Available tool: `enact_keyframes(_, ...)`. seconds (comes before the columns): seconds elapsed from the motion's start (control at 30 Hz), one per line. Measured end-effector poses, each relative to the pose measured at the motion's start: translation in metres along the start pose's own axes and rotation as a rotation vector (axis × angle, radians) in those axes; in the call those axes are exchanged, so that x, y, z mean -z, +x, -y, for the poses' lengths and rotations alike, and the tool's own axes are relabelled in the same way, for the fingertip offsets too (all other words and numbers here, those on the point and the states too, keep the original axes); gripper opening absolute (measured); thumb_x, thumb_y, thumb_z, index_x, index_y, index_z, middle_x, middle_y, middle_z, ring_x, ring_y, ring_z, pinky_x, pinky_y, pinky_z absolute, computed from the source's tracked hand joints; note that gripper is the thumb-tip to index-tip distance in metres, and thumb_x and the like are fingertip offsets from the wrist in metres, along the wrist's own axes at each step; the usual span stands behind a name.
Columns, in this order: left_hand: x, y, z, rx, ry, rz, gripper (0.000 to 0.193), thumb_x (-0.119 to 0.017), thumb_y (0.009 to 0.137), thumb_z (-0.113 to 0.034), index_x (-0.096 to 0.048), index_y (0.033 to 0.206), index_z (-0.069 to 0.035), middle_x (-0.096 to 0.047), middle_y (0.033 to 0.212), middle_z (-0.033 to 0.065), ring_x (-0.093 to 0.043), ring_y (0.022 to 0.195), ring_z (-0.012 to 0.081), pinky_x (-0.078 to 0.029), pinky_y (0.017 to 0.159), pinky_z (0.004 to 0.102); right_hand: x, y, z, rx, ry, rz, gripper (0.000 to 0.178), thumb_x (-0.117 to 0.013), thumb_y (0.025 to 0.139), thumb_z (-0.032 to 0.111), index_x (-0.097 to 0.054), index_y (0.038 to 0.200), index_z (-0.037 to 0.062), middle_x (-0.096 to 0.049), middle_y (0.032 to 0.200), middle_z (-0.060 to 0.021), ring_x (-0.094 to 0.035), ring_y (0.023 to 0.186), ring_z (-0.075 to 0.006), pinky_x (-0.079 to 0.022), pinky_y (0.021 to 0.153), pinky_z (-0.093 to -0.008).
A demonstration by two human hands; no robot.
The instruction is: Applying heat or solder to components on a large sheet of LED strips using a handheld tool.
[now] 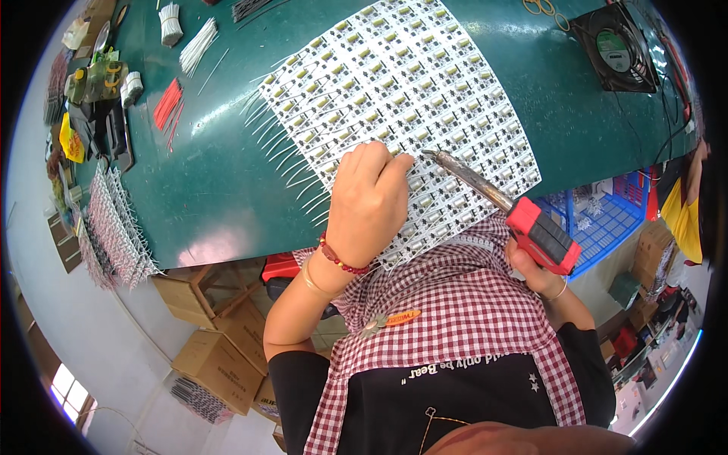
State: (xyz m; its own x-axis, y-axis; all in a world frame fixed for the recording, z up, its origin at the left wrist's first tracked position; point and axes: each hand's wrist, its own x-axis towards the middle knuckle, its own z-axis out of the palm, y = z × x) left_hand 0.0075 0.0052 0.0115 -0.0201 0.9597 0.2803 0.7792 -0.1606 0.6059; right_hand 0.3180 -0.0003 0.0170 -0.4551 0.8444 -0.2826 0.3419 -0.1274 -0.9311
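Note:
A large white panel of small circuit boards (462, 83) lies on the green table, its near corner at the apron. Thin white wires (284, 155) stick out along its left side. My left hand (368, 201) rests over the panel's near left part with the fingers pinched together; what they hold is hidden. My right hand (535, 271) is wrapped round the red and black handle of a soldering iron (481, 184). The iron's tip points left, just right of my left fingertips, over or on the panel; I cannot tell whether it touches.
Red wires (167, 105) and bundles of white wires (199, 47) lie on the table (220, 152) at the left. A black fan (616, 49) stands at the far right. Below the right edge is a blue basket (607, 227). Wired panels (114, 227) hang at the left edge; cardboard boxes (220, 364) stand below.

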Motion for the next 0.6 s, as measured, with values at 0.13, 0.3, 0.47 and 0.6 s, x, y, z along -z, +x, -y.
enact_keyframes(0.13,-0.001,-0.001,0.001,-0.005,0.004,0.002,0.020,-0.068,0.075,0.009,-0.070,0.091,-0.002,-0.051,0.076,0.0071,-0.054,0.072,0.0249,-0.044,0.065,0.0368,0.001,-0.001,0.001,-0.026,-0.009,0.018,0.018,-0.076,0.080,0.019,-0.069,0.088,0.0037,-0.064,0.081,-0.0092,-0.063,0.068,-0.0226,-0.048,0.060,-0.0342)
enact_keyframes(0.3,-0.001,0.000,0.000,-0.011,0.009,0.004,0.021,-0.068,0.074,0.009,-0.069,0.092,-0.002,-0.051,0.076,0.0071,-0.054,0.073,0.0251,-0.044,0.066,0.0370,0.003,-0.001,-0.002,0.019,-0.131,0.063,0.021,-0.077,0.080,0.020,-0.069,0.091,0.0039,-0.065,0.084,-0.0096,-0.065,0.069,-0.0234,-0.049,0.060,-0.0343)
enact_keyframes(0.47,-0.001,0.001,-0.001,-0.017,0.022,0.006,0.021,-0.068,0.074,0.009,-0.069,0.092,-0.002,-0.051,0.076,0.0070,-0.054,0.073,0.0251,-0.044,0.066,0.0368,0.006,-0.008,-0.008,-0.025,-0.067,0.074,0.021,-0.077,0.081,0.020,-0.070,0.093,0.0039,-0.066,0.085,-0.0103,-0.066,0.073,-0.0261,-0.049,0.063,-0.0355)
enact_keyframes(0.6,-0.001,0.000,-0.001,-0.013,0.030,0.005,0.021,-0.068,0.074,0.009,-0.069,0.092,-0.003,-0.050,0.077,0.0069,-0.054,0.073,0.0251,-0.044,0.066,0.0365,0.013,-0.012,-0.012,-0.077,-0.025,0.092,0.022,-0.074,0.085,0.020,-0.069,0.097,0.0022,-0.067,0.085,-0.0109,-0.065,0.076,-0.0262,-0.050,0.066,-0.0366)
